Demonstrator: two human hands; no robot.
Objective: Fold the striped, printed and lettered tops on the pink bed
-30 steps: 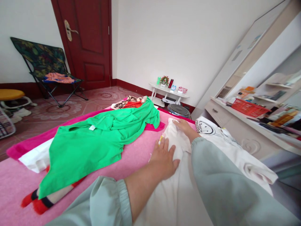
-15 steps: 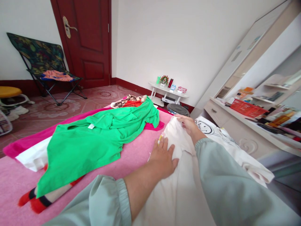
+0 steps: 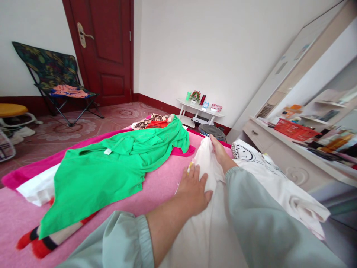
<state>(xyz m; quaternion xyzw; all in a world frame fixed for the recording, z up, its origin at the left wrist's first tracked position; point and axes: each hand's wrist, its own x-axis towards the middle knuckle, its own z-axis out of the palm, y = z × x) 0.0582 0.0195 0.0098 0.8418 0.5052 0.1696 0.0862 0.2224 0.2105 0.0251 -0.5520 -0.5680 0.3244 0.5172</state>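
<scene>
A plain white garment [image 3: 208,227] lies on the pink bed cover [image 3: 161,182] in front of me. My left hand [image 3: 193,190] rests flat on it, fingers spread and open. Farther out, my right hand [image 3: 219,150] lies along the garment's far end [image 3: 205,158], fingers closed on a raised fold of the cloth. A green shirt [image 3: 111,167] is spread out to the left. To the right lies a white shirt with a smiley face print [image 3: 262,167].
A red, black and white striped item [image 3: 41,242] pokes out under the green shirt. A patterned cloth [image 3: 152,121] lies at the bed's far edge. Beyond stand a folding chair [image 3: 52,82], a red door [image 3: 103,48], a small white shelf [image 3: 199,111] and a dresser [image 3: 292,152] at right.
My right hand has turned onto its edge and drawn the garment's far end up into a fold. The left hand has stayed pressed flat.
</scene>
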